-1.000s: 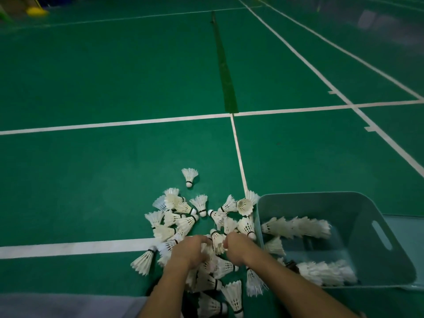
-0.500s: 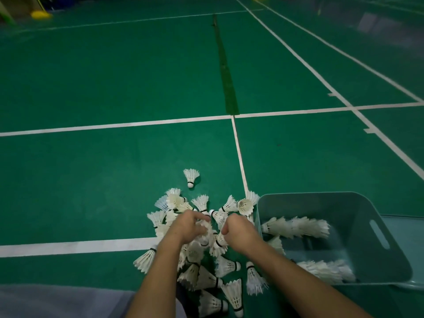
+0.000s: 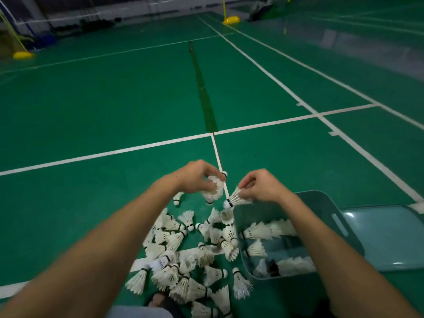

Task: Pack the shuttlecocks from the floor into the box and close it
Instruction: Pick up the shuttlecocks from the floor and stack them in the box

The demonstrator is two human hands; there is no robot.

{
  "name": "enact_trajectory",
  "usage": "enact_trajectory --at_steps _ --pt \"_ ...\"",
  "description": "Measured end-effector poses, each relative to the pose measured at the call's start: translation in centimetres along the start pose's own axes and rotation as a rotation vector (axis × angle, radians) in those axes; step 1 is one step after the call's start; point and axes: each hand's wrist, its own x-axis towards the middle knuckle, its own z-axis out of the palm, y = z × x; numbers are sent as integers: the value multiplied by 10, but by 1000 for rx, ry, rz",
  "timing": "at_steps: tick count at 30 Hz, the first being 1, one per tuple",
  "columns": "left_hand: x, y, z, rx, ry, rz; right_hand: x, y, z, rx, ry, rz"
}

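On the green court floor (image 3: 96, 115) lies a big pile of white shuttlecocks (image 3: 181, 255). They lie every which way, some on top of others, and a few cross a white line (image 3: 137, 263) painted on the floor. Just to the right of the pile sits the box (image 3: 321, 203), a grey-green tub with a slot handle in its side. It is open on top. Some shuttlecocks are already in it, pushed one into the next in rows (image 3: 266, 230). A flat lid (image 3: 390, 237) of the same colour lies on the floor, touching the far right side of the box.

Both arms reach out above the pile. The left hand (image 3: 195, 177) is curled round a short stack of shuttlecocks (image 3: 214, 188), held up off the floor. The right hand (image 3: 261, 185) pinches one shuttlecock (image 3: 234, 198) by its feathers, with the round cork end pointing down and left. This one hangs right over the near-left corner of the box. The two hands are close but do not touch.

Far away stand two yellow pole bases (image 3: 23, 55), one on each side.
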Motion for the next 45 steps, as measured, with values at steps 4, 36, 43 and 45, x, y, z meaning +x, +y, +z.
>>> enact_trajectory --at_steps 4,36,43,45 --pt "0 32 -10 206 -160 132 -6 41 -37 -31 34 107" --pt "27 30 103 -311 -116 -93 -4 185 64 -182 -124 330" --pt "36 18 90 -311 -14 -219 -18 68 -11 143 -96 -132" --pt "40 18 88 -322 18 -242 -27 42 -15 119 -199 -196"
